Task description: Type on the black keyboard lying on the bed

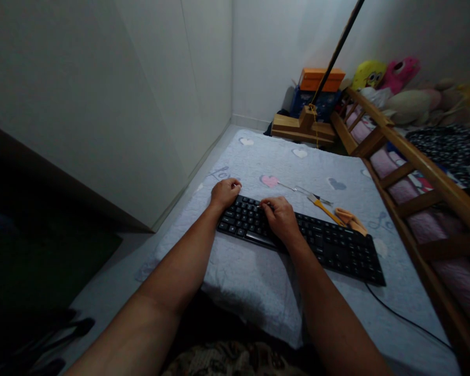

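Black keyboard (316,233) — corded — lies slantwise, right fingers (273,202) pinched over its keys (246,214), left fingers (231,184) curled in.

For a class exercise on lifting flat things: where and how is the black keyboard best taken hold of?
I'd grip the keyboard by its two short ends, hands coming from left and right: it is long, thin and lies flat, keys up, on the sheet. The left hand is at its back left corner. Avoid the cable near the front right.
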Tool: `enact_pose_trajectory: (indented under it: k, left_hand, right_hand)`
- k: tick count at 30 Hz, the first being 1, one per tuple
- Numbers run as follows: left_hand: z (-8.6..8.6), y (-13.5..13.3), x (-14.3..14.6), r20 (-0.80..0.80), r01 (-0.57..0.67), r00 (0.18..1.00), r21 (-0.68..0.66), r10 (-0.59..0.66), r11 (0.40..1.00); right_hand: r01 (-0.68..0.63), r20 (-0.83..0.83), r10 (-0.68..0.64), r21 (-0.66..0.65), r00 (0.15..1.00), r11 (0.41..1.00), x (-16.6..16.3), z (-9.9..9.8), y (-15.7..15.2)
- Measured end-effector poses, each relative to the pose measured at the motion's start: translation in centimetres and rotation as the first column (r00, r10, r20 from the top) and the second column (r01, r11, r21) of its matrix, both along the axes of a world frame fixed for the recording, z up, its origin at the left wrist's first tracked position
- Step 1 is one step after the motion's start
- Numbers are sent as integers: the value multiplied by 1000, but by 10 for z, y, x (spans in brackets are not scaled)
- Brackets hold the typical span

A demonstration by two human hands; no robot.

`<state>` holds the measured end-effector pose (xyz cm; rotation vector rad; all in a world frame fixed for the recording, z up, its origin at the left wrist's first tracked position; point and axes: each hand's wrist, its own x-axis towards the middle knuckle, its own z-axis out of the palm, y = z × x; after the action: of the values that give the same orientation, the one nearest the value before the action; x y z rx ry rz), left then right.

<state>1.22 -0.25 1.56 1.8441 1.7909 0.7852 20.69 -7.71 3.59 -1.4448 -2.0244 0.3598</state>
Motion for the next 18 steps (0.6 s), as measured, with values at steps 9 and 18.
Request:
enact_pose_trajectory:
  k: [9,18]
  left_hand:
    - [1,0,1,-3,-1,1000,-14,1,1000]
    - [0,0,0,4,5,1000,4,-5,1000]
  right_hand:
    - [-39,-3,39,13,999,999,-4,-1,0]
    - [-66,-5,66,21,998,998,-8,-3,0]
